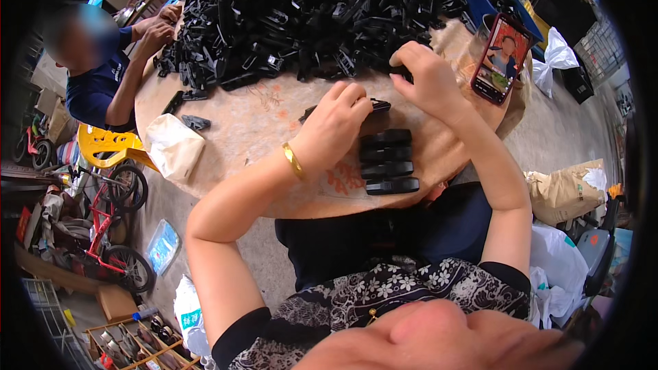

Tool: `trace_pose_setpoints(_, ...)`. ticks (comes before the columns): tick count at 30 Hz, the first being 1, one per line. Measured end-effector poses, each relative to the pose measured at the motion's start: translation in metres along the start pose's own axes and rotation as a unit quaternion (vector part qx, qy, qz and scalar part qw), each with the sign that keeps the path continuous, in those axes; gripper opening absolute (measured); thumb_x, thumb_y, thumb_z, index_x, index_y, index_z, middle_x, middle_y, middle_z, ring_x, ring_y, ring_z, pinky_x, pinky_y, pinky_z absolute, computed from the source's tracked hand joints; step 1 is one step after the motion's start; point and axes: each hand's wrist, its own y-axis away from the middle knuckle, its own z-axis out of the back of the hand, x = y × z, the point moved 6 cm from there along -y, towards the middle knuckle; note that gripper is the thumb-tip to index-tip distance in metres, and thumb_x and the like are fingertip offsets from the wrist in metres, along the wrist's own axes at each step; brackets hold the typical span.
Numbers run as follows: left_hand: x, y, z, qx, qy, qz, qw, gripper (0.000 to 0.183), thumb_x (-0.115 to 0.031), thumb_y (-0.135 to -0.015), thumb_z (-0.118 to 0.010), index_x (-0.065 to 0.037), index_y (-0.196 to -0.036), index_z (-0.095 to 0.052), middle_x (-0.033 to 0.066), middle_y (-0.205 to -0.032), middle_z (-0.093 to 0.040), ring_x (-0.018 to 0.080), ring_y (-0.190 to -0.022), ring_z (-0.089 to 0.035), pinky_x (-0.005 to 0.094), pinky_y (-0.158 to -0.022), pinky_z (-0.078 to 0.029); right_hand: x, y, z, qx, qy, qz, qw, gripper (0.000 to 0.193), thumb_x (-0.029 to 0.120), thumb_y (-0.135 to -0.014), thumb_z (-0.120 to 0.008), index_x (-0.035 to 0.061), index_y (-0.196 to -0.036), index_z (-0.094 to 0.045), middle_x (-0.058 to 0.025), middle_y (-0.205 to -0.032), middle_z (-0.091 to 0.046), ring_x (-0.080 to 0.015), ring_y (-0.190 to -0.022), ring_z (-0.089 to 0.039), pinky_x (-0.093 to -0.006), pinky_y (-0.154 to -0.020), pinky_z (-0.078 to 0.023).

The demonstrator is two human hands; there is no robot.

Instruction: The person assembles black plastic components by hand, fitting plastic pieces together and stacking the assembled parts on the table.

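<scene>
A large heap of black plastic pieces point(295, 20) covers the far part of a round table. My left hand point(336, 123), with a gold bracelet at the wrist, bends its fingers over a long black plastic piece point(379, 105) low over the tabletop. The piece's ends show on both sides of the hand. At the heap's near edge, my right hand point(428, 79) has curled fingers, thumb and forefinger close together. Something dark shows between them, too small to name. Just nearer me, several matching black plastic parts point(389, 164) lie in a neat column.
A phone point(502, 58) stands propped at the right, near a blue bin point(480, 0). A cream cloth-like bundle point(175, 144) and a few loose black pieces point(196, 122) sit on the left of the table point(274, 185). Across at left, a co-worker's hands point(161, 31) work beside the heap.
</scene>
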Motion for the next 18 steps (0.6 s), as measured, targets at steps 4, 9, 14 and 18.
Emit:
trace_pose_setpoints(4, -0.006, 0.002, -0.003, 0.02, 0.1, -0.035, 0.994, 0.019, -0.002, -0.073, -0.068, -0.004, -0.091, -0.06, 0.01, -0.099, -0.057, 0.03, -0.094, -0.054, 0.037, -0.082, -0.047, -0.016, 0.013, 0.006, -0.053, -0.28, -0.14, 0.948, 0.017, 0.011, -0.081, -0.068, 0.004, -0.094, -0.059, -0.0025, -0.08, -0.059, -0.0122, -0.064, -0.057, -0.0286, -0.058, -0.048)
trace_pose_setpoints(9, 0.001, 0.001, -0.003, 0.005, 0.164, 0.072, 0.984, 0.016, -0.007, -0.073, -0.072, -0.002, -0.084, -0.06, 0.0116, -0.093, -0.058, 0.0307, -0.087, -0.057, 0.0377, -0.076, -0.048, -0.003, 0.031, -0.001, 0.035, -0.575, -0.245, 0.78, 0.025, 0.001, -0.084, -0.064, -0.0023, -0.108, -0.061, -0.0026, -0.083, -0.062, -0.006, -0.071, -0.058, -0.0208, -0.061, -0.048)
trace_pose_setpoints(14, 0.009, 0.006, -0.006, 0.03, 0.086, 0.128, 0.988, 0.017, -0.01, -0.073, -0.072, -0.002, -0.084, -0.062, 0.0128, -0.087, -0.057, 0.032, -0.086, -0.057, 0.0379, -0.075, -0.047, 0.014, 0.036, 0.002, 0.105, -0.353, -0.072, 0.927, 0.025, 0.002, -0.079, -0.068, -0.0029, -0.103, -0.063, -0.0051, -0.083, -0.06, -0.0142, -0.079, -0.059, -0.0286, -0.068, -0.05)
trace_pose_setpoints(18, 0.011, 0.007, -0.004, 0.035, 0.114, 0.138, 0.983, 0.017, -0.007, -0.073, -0.072, -0.002, -0.087, -0.064, 0.0117, -0.082, -0.059, 0.0287, -0.077, -0.059, 0.0351, -0.068, -0.049, 0.016, 0.038, 0.006, 0.071, -0.257, -0.007, 0.964, 0.025, 0.006, -0.075, -0.071, -0.0023, -0.096, -0.062, -0.0115, -0.086, -0.058, -0.026, -0.078, -0.058, -0.0343, -0.068, -0.047)
